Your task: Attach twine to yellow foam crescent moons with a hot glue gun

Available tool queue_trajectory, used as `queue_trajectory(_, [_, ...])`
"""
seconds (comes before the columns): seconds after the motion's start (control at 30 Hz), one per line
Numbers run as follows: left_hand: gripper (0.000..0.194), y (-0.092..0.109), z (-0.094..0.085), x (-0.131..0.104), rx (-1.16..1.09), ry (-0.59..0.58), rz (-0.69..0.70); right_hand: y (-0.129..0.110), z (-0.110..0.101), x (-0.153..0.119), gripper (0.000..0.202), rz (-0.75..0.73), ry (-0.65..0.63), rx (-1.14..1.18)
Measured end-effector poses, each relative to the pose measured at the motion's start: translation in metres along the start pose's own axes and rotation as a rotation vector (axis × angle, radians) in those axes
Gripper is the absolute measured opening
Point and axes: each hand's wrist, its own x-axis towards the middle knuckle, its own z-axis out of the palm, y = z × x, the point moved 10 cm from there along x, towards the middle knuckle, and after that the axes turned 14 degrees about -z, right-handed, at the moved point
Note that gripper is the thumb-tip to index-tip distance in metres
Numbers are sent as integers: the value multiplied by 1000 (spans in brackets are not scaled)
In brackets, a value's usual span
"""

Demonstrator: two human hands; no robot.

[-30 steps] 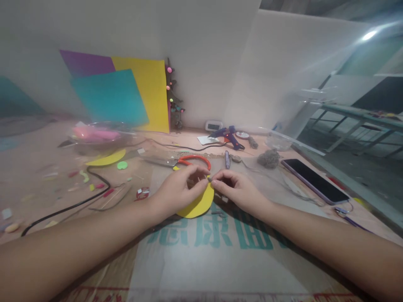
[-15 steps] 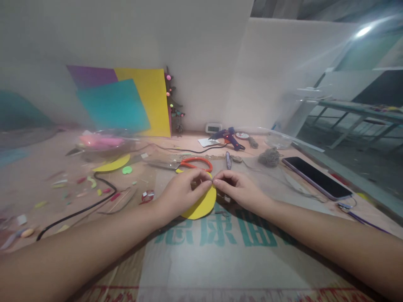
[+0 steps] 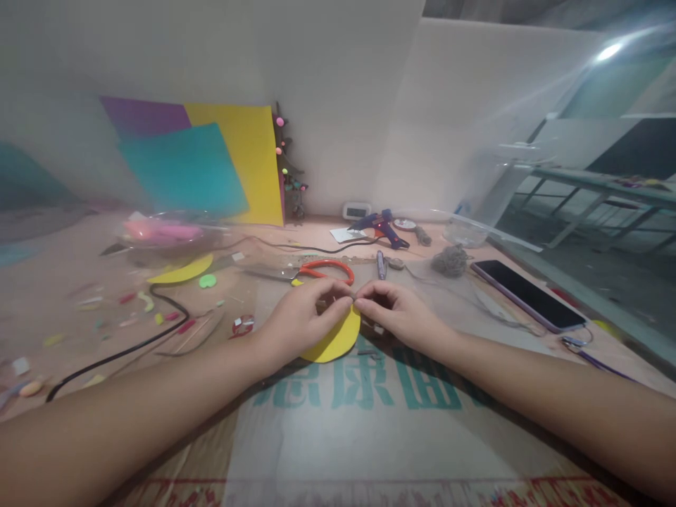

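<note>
A yellow rounded piece point(image 3: 335, 343) lies on the work surface, partly covered by my left hand point(image 3: 311, 317). The thumb and fingers of that hand are pinched together over its upper edge. My right hand point(image 3: 396, 310) is also pinched, with fingertips meeting those of my left hand at the piece's top right edge. Whatever small thing sits between the fingertips is too small to make out. Just beyond my left hand lie red-handled scissors point(image 3: 327, 270), their blades pointing left.
Behind are a glue gun point(image 3: 388, 229), a small white clock point(image 3: 356, 210) and coloured sheets point(image 3: 182, 172). A phone point(image 3: 531, 296) and grey yarn point(image 3: 450, 260) lie at right. A black cable point(image 3: 121, 357), a yellow crescent point(image 3: 182, 270) and scraps are at left.
The view has shifted slightly, so the background sits a little higher and to the left. Both hands keep their pinched pose at the yellow piece, nearly unmoved.
</note>
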Motion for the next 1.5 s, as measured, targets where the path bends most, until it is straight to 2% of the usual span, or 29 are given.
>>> queue_trajectory(0.4, [24, 2, 2, 0, 55, -14, 13, -4, 3, 0, 30, -32, -17, 42])
queue_trajectory(0.7, [25, 4, -4, -2, -37, 11, 3, -3, -5, -2, 24, -22, 90, 127])
queue_trajectory(1.17, [20, 3, -3, -2, 31, 27, 47, -5, 5, -1, 22, -42, -16, 44])
queue_trajectory(1.37, [23, 3, -1, -2, 15, 3, 36, -4, 5, 0, 31, -53, -25, 123])
queue_trajectory(1.5, [22, 2, -1, -1, 18, 7, 25, -6, 2, 3, 21, -85, -25, 19])
